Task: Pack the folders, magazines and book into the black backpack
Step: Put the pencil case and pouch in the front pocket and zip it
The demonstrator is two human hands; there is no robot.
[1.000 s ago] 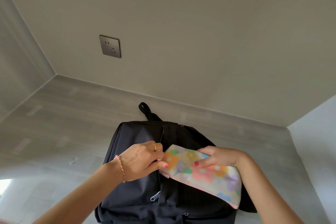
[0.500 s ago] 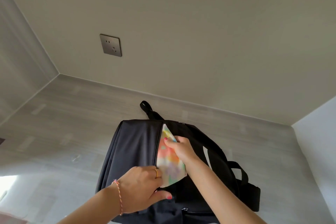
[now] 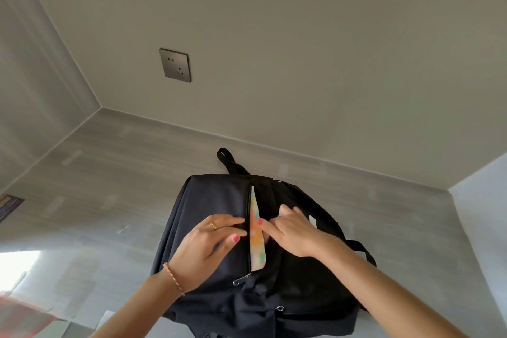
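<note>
The left hand [image 3: 211, 244] lies flat on the black backpack [image 3: 208, 200], fingers straight and relaxed, fingertips pressing the fabric at the left lip of the open zip; it wears a gold ring and a braided wrist cord. At its 3 o'clock, across the slot, the right hand [image 3: 295, 233] has its forefinger stretched onto the flowered item [image 3: 256, 239], the other fingers loosely bent over the right lip; whether they pinch the fabric cannot be told. The flowered item stands on edge inside the slot, only a narrow pastel strip showing from 12 to 6 o'clock between the hands; the rest is sunk in the bag, and whether it is a folder, magazine or book cannot be made out. A metal zip pull [image 3: 241, 280] hangs at the slot's 6 o'clock end, a second one lower down. The carry loop [image 3: 226, 158] sticks out at the bag's 12 o'clock and a shoulder strap [image 3: 359, 248] curls out at 3 o'clock; the bag's near end is cut off by the picture's lower edge. The backpack rests on a grey wood-grain desk [image 3: 109, 178] set into a corner of beige walls, with a grey wall socket [image 3: 175, 65] at 11 o'clock. At 9 o'clock a dark printed thing [image 3: 9, 204] is cut off; at 7 o'clock lie a blurred reddish patch and pale sheets, next to a bright glare.
</note>
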